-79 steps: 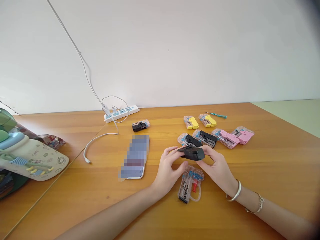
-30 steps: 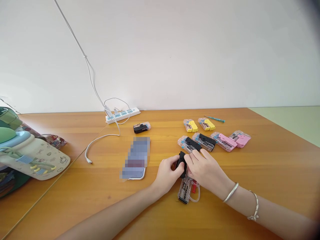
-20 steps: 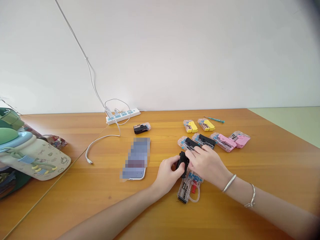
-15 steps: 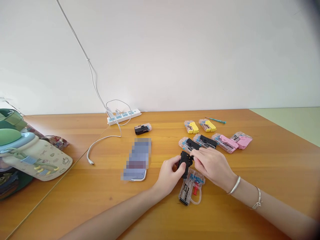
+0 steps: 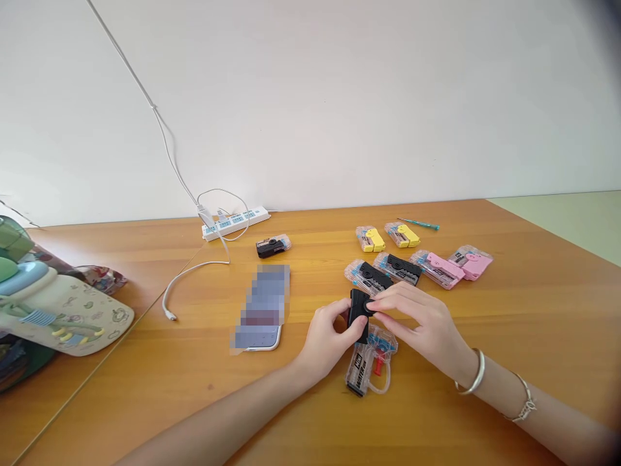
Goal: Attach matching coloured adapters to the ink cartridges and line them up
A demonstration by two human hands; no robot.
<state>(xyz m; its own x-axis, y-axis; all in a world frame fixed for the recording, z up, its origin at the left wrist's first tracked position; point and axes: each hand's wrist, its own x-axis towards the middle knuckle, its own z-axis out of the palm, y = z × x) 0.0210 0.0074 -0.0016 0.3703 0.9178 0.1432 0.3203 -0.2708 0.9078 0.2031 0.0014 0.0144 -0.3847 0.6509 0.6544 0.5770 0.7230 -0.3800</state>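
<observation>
Black casing (image 5: 358, 309) is held above the bench (image 5: 388, 433).
By the left hand (image 5: 327, 333), reaching in from the left, its boxy, plain body is pinched between thumb and fingers; by the right hand (image 5: 417, 317), back uppermost, its round disc (image 5: 368, 307) is pinched. "MINI WATER" is printed on the clear gun (image 5: 360, 372) lying just nearer.

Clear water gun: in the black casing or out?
Out. The clear water gun lies on its side on the table; the left hand grips the black casing. Casing and gun touching: cannot tell.
</observation>
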